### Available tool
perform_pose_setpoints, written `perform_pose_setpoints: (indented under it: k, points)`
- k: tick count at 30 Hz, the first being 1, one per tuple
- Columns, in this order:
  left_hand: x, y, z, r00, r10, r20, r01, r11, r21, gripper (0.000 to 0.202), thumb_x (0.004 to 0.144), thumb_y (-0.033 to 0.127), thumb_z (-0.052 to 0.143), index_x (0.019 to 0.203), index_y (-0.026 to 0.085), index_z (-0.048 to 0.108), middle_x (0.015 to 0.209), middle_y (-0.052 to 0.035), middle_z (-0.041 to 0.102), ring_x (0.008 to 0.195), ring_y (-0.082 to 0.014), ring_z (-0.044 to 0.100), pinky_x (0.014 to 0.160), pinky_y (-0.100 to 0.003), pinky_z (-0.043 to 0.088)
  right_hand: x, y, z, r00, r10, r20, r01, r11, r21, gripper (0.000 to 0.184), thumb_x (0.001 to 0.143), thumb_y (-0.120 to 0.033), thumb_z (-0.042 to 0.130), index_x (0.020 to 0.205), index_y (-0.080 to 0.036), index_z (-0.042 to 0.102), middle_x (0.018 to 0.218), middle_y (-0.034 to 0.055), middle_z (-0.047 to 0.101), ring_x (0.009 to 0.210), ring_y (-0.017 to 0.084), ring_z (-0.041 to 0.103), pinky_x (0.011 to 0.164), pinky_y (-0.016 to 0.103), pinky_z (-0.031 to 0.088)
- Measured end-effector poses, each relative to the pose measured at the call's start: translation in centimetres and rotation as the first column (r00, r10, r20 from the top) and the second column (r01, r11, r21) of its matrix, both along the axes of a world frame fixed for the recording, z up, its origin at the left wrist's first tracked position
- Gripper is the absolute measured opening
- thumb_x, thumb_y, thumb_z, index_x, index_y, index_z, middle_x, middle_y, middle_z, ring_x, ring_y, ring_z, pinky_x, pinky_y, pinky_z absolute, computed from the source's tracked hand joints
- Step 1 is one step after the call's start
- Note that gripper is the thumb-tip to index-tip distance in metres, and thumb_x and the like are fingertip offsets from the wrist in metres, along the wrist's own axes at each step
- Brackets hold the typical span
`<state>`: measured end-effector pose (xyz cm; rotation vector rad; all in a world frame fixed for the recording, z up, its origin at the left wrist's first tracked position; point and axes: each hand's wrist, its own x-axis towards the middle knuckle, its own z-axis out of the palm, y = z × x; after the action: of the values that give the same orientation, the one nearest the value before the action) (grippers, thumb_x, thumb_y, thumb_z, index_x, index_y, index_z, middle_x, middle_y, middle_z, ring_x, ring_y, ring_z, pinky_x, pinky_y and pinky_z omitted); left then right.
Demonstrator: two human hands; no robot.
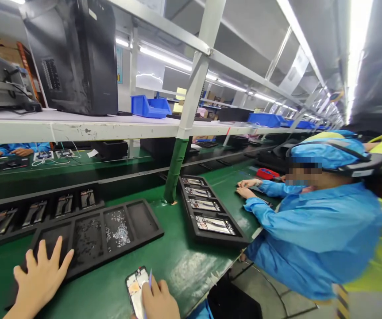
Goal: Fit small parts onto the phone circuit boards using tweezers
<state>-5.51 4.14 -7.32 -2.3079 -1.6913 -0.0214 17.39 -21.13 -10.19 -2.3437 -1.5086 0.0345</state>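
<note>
My left hand [41, 277], fingers spread, is at the left end of a black compartment tray [144, 239]. Whether it touches the tray I cannot tell. Tiny dark pieces [89, 239] lie in one of the tray's middle compartments and small pale pieces [119, 228] in another. At the bottom centre, my right hand [160, 299] is closed around a thin blue-purple pointed tool [150, 279], its kind unclear. Beneath that hand is an opened phone [135, 283] with its insides showing; the hand hides its lower right part.
Black trays with opened phones stand at the left [94, 206] and right [207, 237]. A green-wrapped post [175, 173] rises from the green bench [174, 266]. A co-worker in blue [310, 230] sits at right. Overhead, a shelf [111, 131] holds a computer tower [84, 57] and blue bins [151, 107].
</note>
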Motion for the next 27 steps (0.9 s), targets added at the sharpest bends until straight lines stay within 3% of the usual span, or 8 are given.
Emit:
perform_pose_setpoints:
  k: [3, 5, 10, 12, 13, 16, 21, 27]
  points:
    - [0.4, -0.5, 0.9, 0.981, -0.005, 0.192, -0.001, 0.999, 0.032, 0.07, 0.103, 0.05, 0.02, 0.162, 0.016, 0.034, 0.163, -0.0316, 0.024, 0.143, -0.0566, 0.036, 0.1, -0.073, 0.037, 3.3, -1.4, 2.2, 0.997, 0.005, -0.078, 0.001, 0.997, 0.076, 0.055, 0.049, -0.049, 0.097, 0.085, -0.025, 0.064, 0.099, 0.0071, 0.076, 0.084, 0.029, 0.07, 0.068, 0.034, 0.057]
    - [0.7, -1.1, 1.9, 0.944, -0.07, 0.322, 0.035, 0.993, 0.114, 0.075, 0.102, 0.05, 0.013, 0.159, 0.008, 0.04, 0.163, -0.0336, 0.023, 0.146, -0.0564, 0.032, 0.105, -0.078, 0.029, 8.8, -3.4, 4.6, 0.989, -0.092, -0.118, 0.112, 0.978, 0.175, 0.042, 0.075, -0.058, 0.083, 0.087, -0.024, 0.061, 0.09, 0.0047, 0.071, 0.082, 0.024, 0.067, 0.075, 0.032, 0.055]
    - [3.6, -6.0, 5.0, 0.698, -0.305, 0.648, 0.41, 0.912, -0.012, 0.071, 0.097, 0.059, 0.027, 0.142, 0.015, 0.061, 0.158, -0.0157, 0.047, 0.161, -0.0346, 0.015, 0.129, -0.058, 0.009, 27.3, -8.2, 8.4, 0.811, -0.518, -0.271, 0.585, 0.722, 0.37, 0.036, 0.1, -0.052, 0.06, 0.102, -0.016, 0.062, 0.103, 0.0123, 0.065, 0.098, 0.027, 0.064, 0.089, 0.046, 0.053]
    - [7.2, -9.4, 5.8, 0.56, -0.153, 0.815, 0.626, 0.722, -0.295, 0.068, 0.094, 0.067, 0.041, 0.144, 0.024, 0.06, 0.163, -0.0063, 0.044, 0.16, -0.0291, 0.021, 0.132, -0.049, 0.01, 32.0, -9.0, 8.0, 0.753, -0.552, -0.358, 0.657, 0.667, 0.352, 0.032, 0.101, -0.044, 0.063, 0.116, -0.016, 0.064, 0.112, 0.0082, 0.066, 0.096, 0.022, 0.066, 0.085, 0.042, 0.057]
    - [9.8, -11.1, 6.0, 0.517, -0.035, 0.855, 0.731, 0.538, -0.42, 0.071, 0.092, 0.067, 0.05, 0.149, 0.025, 0.055, 0.167, -0.0053, 0.036, 0.16, -0.0294, 0.02, 0.132, -0.049, 0.008, 33.3, -9.2, 7.5, 0.735, -0.552, -0.392, 0.674, 0.655, 0.342, 0.033, 0.101, -0.042, 0.065, 0.121, -0.016, 0.064, 0.116, 0.0079, 0.066, 0.097, 0.021, 0.067, 0.085, 0.041, 0.058]
    - [19.3, -15.1, 5.9, 0.514, 0.03, 0.857, 0.808, 0.319, -0.495, 0.075, 0.081, 0.06, 0.078, 0.146, 0.027, 0.059, 0.159, -0.0099, 0.048, 0.15, -0.0311, 0.042, 0.129, -0.045, 0.027, 34.4, -9.5, 5.8, 0.701, -0.538, -0.468, 0.7, 0.645, 0.306, 0.037, 0.101, -0.04, 0.066, 0.129, -0.016, 0.063, 0.125, 0.0098, 0.065, 0.104, 0.023, 0.067, 0.088, 0.043, 0.06]
    - [33.4, -16.9, 5.2, 0.451, 0.205, 0.869, 0.796, 0.346, -0.496, 0.046, 0.101, 0.044, 0.065, 0.139, 0.019, 0.057, 0.147, -0.013, 0.055, 0.131, -0.0307, 0.057, 0.11, -0.056, 0.048, 31.7, -10.0, 4.1, 0.626, -0.548, -0.554, 0.746, 0.628, 0.222, 0.03, 0.101, -0.038, 0.066, 0.12, -0.015, 0.065, 0.115, 0.0074, 0.068, 0.096, 0.02, 0.068, 0.085, 0.04, 0.059]
    - [33.8, -16.9, 4.0, 0.38, 0.285, 0.88, 0.804, 0.368, -0.466, 0.038, 0.101, 0.041, 0.066, 0.13, 0.017, 0.062, 0.133, -0.0107, 0.062, 0.118, -0.0267, 0.064, 0.101, -0.05, 0.055, 23.7, -11.8, 2.1, 0.521, -0.541, -0.66, 0.827, 0.512, 0.233, 0.039, 0.083, -0.063, 0.066, 0.089, -0.025, 0.058, 0.077, 0.0033, 0.066, 0.073, 0.029, 0.065, 0.075, 0.045, 0.053]
